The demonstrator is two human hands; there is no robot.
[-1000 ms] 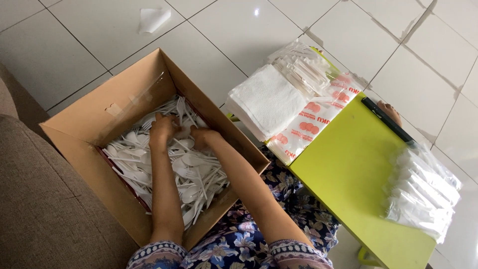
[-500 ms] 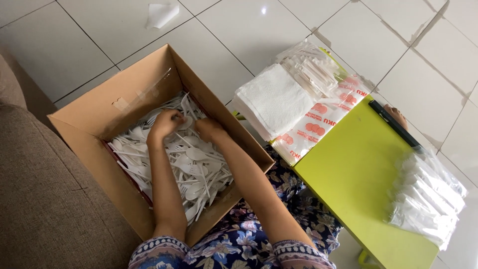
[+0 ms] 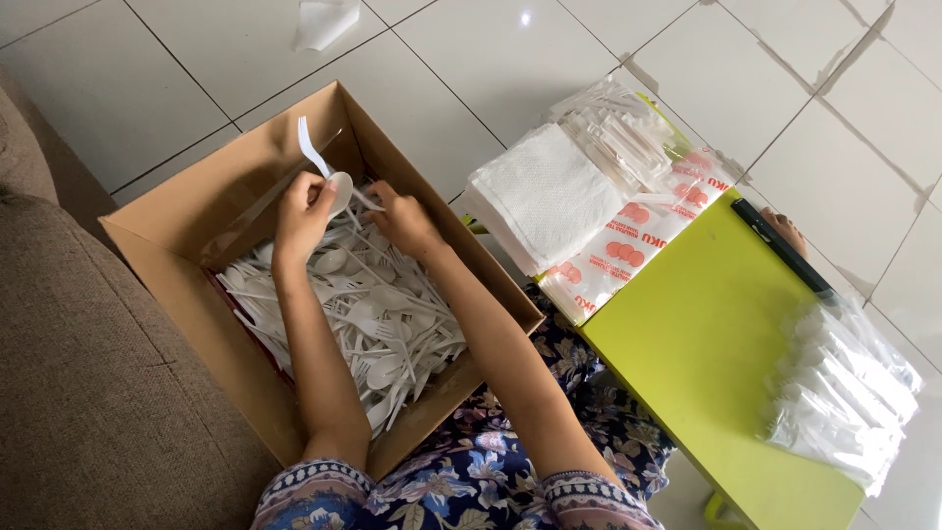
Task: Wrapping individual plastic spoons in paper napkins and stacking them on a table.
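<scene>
Left hand [image 3: 302, 214] fingers closed on white plastic fork [image 3: 312, 149] and spoon [image 3: 339, 189], now lifted clear of pile; half second ago both hands lay buried in cutlery. Right hand [image 3: 404, 222] fingers pinch spoon handle near its end. Pair picked, so sorting moves from digging to gathering. Loose white cutlery heap [image 3: 368, 319] fills cardboard box [image 3: 186, 201]. Napkin stack [image 3: 545, 191] beside box, wrapped packets [image 3: 844, 393] on green table [image 3: 706, 344].
</scene>
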